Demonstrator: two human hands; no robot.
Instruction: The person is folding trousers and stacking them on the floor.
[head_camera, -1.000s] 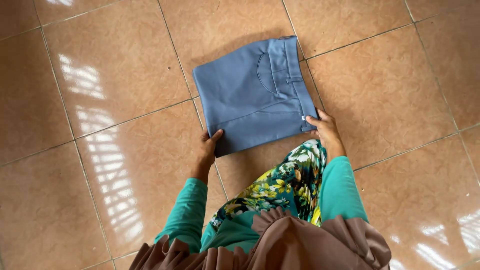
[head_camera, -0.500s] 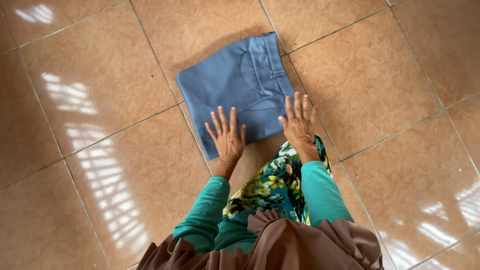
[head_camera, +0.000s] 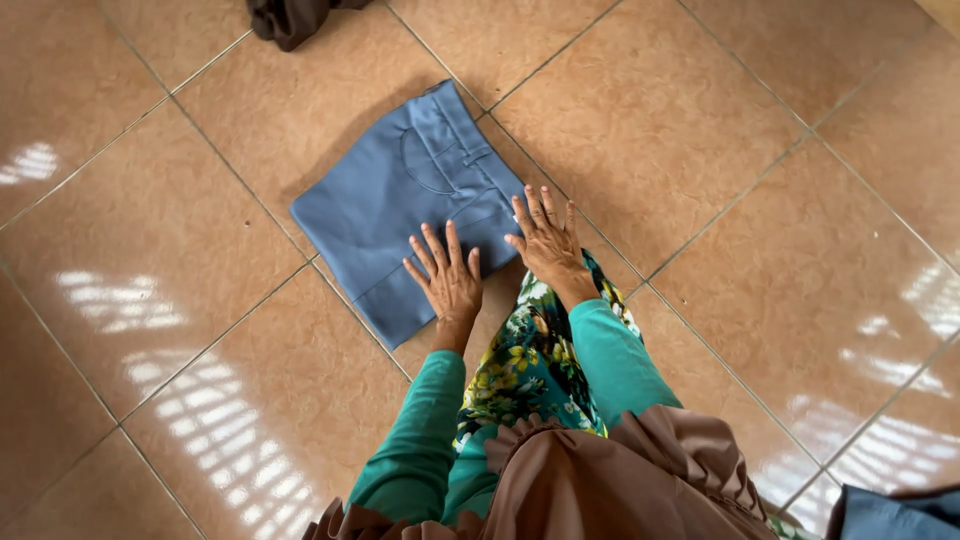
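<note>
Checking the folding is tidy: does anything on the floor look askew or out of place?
Nothing stands out. The folded blue trousers lie flat and squared on the tiled floor, with the left hand and right hand pressed flat on their near edge.

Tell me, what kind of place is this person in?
Probably a room in a home, though that is a guess. The floor is glossy orange-brown ceramic tiles with window light reflected on them. Both flat hands, left and right, press a folded blue fabric garment, with a dark brown cloth nearby.
</note>
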